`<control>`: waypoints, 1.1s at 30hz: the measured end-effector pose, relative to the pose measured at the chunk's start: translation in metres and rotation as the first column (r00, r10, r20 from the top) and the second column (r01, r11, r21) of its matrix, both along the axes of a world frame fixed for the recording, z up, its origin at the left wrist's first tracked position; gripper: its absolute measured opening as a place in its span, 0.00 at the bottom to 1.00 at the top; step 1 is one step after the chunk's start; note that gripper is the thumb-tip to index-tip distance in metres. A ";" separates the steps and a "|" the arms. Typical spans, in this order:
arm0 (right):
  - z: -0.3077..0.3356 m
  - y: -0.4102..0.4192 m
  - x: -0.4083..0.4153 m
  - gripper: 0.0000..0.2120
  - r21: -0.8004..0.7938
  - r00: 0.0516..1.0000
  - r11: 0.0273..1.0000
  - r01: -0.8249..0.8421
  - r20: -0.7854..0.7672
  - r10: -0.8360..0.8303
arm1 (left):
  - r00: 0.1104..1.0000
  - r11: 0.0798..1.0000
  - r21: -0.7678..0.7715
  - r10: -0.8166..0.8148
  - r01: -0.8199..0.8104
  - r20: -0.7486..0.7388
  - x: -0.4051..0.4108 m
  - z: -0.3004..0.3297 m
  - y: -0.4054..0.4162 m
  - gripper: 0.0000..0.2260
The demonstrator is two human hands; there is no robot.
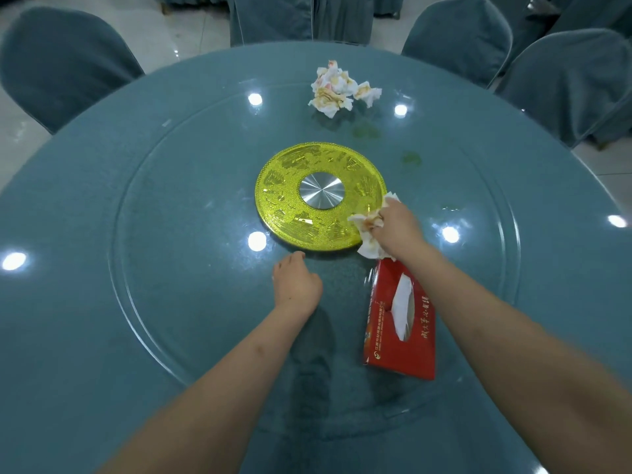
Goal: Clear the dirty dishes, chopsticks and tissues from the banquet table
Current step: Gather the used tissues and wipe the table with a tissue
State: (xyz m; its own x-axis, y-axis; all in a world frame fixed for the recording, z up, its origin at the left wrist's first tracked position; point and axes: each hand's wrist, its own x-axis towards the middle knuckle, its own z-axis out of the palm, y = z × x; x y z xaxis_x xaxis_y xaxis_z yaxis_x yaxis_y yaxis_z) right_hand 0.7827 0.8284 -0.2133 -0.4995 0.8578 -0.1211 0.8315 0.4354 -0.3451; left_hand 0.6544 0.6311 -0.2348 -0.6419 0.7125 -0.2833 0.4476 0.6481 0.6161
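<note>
The fingers of the right hand [393, 227] curl around a wad of stained tissues [367, 234], at the edge of the gold turntable hub [290, 200]. The wad has no clear long axis; loose ends hang toward the red tissue box [400, 323]. A loose piece may drop if the grip is weak. The left hand [295, 285] rests on the glass turntable [171, 234], fingers curled, holding nothing visible. More crumpled tissues [338, 88] lie at the far side.
</note>
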 end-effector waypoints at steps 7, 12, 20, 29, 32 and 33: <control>-0.012 0.004 0.005 0.05 -0.122 0.991 0.990 0.077 0.117 -0.062 | 0.998 0.998 -0.032 -0.052 0.051 -0.039 -0.003 -0.005 0.002 0.27; -0.010 -0.002 0.004 0.06 -0.093 0.993 0.993 0.070 0.099 -0.061 | 0.995 0.997 -0.001 -0.071 0.071 -0.075 -0.006 -0.014 -0.010 0.25; -0.015 -0.020 0.008 0.18 -0.095 0.998 0.993 0.064 0.005 -0.064 | 0.995 0.997 -0.046 -0.061 0.058 -0.077 -0.035 -0.003 -0.010 0.23; -0.012 -0.051 0.007 0.18 -0.184 0.990 0.981 0.064 -0.113 -0.086 | 0.997 0.993 -0.105 -0.063 0.060 -0.034 -0.044 0.013 0.000 0.19; -0.011 -0.064 0.009 0.16 -0.206 0.983 0.977 0.063 -0.155 -0.096 | 0.992 0.995 -0.045 -0.095 0.091 -0.087 -0.032 0.019 0.000 0.18; -0.010 -0.068 0.010 0.15 -0.202 0.981 0.978 0.059 -0.169 -0.094 | 0.989 0.995 -0.024 -0.100 0.098 -0.106 -0.028 0.022 0.001 0.18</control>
State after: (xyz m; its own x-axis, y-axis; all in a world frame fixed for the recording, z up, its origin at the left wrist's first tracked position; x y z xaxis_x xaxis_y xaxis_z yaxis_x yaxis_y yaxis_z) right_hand 0.7926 0.7607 -0.2235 -0.4617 0.8628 -0.2060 0.7780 0.2823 -0.5612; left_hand 0.6262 0.6321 -0.2129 -0.5958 0.7695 -0.2302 0.5731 0.6081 0.5494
